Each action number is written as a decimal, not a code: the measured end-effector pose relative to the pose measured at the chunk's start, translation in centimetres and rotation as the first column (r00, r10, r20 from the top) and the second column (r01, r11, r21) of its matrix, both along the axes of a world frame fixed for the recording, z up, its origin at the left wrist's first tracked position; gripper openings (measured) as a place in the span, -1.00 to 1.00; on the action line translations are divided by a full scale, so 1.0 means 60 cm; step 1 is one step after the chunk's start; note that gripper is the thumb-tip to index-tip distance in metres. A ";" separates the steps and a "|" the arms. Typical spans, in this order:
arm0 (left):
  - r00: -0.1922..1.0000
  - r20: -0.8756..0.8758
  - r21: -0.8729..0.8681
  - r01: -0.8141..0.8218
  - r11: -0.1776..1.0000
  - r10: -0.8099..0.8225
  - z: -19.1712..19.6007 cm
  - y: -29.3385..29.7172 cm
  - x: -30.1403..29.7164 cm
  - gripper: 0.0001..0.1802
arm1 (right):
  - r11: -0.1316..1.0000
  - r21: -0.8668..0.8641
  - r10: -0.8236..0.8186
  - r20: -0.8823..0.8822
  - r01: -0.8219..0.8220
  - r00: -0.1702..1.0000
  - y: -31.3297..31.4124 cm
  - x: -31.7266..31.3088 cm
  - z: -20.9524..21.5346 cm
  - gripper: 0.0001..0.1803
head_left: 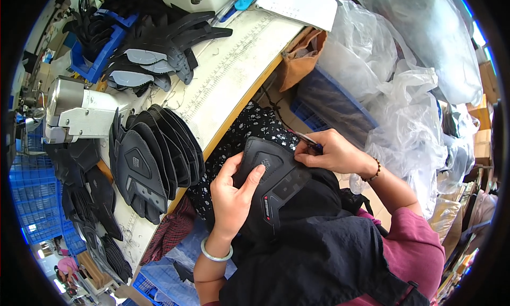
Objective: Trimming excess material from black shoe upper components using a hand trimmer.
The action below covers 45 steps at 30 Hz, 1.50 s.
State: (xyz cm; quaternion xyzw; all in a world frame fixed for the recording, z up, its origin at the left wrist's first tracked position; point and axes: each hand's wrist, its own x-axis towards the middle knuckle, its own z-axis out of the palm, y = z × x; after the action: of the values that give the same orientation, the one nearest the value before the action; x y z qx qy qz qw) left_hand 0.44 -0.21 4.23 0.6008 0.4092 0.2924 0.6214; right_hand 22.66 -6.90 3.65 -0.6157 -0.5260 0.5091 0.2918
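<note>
My left hand [232, 200] grips a black stitched panel [265, 162], thumb on its face and fingers behind. The panel has a raised pad, a mesh-like patch and a strip with small red marks. My lap lies under it. At the panel's upper right edge, my right hand [337, 153] is closed around a slim, dark tool [310, 142] that looks like thread snips. Most of the tool is hidden in the fingers. To the left, a fanned stack of similar black panels [141, 165] stands on the white worktable [212, 88].
A sewing machine [79, 107] stands at the left. Black and grey pieces [154, 56] are heaped at the back beside a blue bin [94, 56]. A notebook [300, 6] lies at the far table end. A blue crate [334, 99] and plastic bags [404, 109] are at the right.
</note>
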 end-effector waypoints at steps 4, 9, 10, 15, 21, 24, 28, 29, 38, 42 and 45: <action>1.000 -0.005 0.005 0.017 1.000 -0.017 0.000 0.000 -0.001 -0.68 | 0.957 0.267 -0.171 0.199 0.114 0.965 0.001 0.003 -0.021 -0.85; 0.999 0.023 -0.056 0.028 0.998 -0.026 -0.006 0.002 -0.004 -0.68 | 0.967 0.087 -0.239 -0.020 0.240 0.971 0.016 -0.009 -0.002 -0.79; 0.999 0.020 -0.073 0.033 0.997 -0.031 -0.006 0.002 -0.003 -0.68 | 0.966 0.171 -0.195 -0.022 0.196 0.980 0.020 -0.015 0.000 -0.75; 0.997 0.027 -0.116 0.076 0.990 -0.074 0.002 -0.001 -0.001 -0.68 | 0.890 0.451 -0.137 0.133 0.063 0.982 0.031 -0.031 -0.025 -0.83; 0.993 0.051 -0.182 0.117 0.976 -0.110 -0.003 0.005 -0.006 -0.68 | 0.956 0.256 -0.160 0.039 0.145 0.986 0.048 -0.024 0.007 -0.77; 0.987 0.012 -0.151 0.158 0.976 -0.158 -0.010 0.004 -0.006 -0.68 | 0.958 0.281 0.045 0.040 -0.054 0.998 0.056 -0.038 0.016 -0.76; 0.976 -0.024 -0.143 0.211 0.967 -0.216 -0.019 0.004 -0.006 -0.68 | 0.907 0.420 -0.052 0.157 -0.019 0.986 0.054 -0.041 -0.017 -0.80; 0.977 -0.023 -0.144 0.207 0.968 -0.213 -0.018 0.004 -0.007 -0.68 | 0.865 0.502 -0.134 0.201 0.015 0.970 0.053 -0.040 -0.027 -0.81; 0.975 0.043 -0.266 0.221 0.938 -0.218 -0.017 0.012 -0.011 -0.66 | 0.900 0.405 0.139 0.088 -0.162 0.986 0.056 -0.023 0.003 -0.70; 0.941 -0.083 -0.151 0.313 0.938 -0.328 -0.016 0.016 -0.006 -0.66 | 0.825 0.488 0.163 0.278 -0.285 0.947 0.046 -0.033 -0.021 -0.79; 0.951 -0.005 -0.213 0.300 0.930 -0.308 -0.020 0.011 -0.008 -0.65 | 0.817 0.541 -0.032 0.390 -0.201 0.920 0.057 -0.031 -0.049 -0.79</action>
State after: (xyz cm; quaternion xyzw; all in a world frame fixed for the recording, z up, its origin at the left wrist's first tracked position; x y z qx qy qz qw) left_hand -0.06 0.44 3.06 0.5935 0.3517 0.1364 0.7110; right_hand 20.78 -3.45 0.70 -0.5623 -0.7276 0.2114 0.3312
